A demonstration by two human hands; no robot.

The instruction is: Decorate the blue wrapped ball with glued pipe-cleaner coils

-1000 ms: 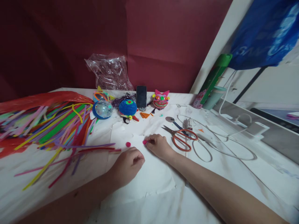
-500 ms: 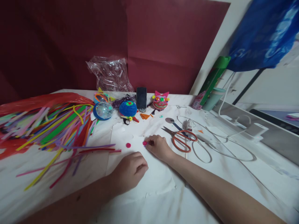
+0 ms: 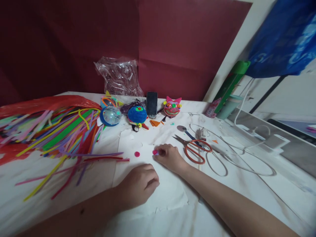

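Note:
My right hand (image 3: 169, 157) is closed in a pinch at the edge of a small pink disc (image 3: 155, 152), over a sheet of white paper (image 3: 170, 194). A bluish-purple tint shows by those fingertips. A second pink disc (image 3: 137, 154) lies flat on the paper to the left. Nearer to me, my left hand (image 3: 142, 182) rests on the sheet with its fingers curled in; whatever they may hold is hidden. Orange-handled scissors (image 3: 197, 151) lie open-bladed to the right of my right hand.
Colourful pipe cleaners (image 3: 66, 131) spill from a red bag on the left. Behind the paper stand a clear ball (image 3: 111, 115), a blue yarn-wrapped ball (image 3: 137, 114), a phone (image 3: 151, 102) and a pink animal-faced ball (image 3: 172, 107). A white cable (image 3: 247, 164) loops at right.
The whole view has shifted slightly. My right hand stays pinched at the pink disc, and my left hand remains curled on the paper.

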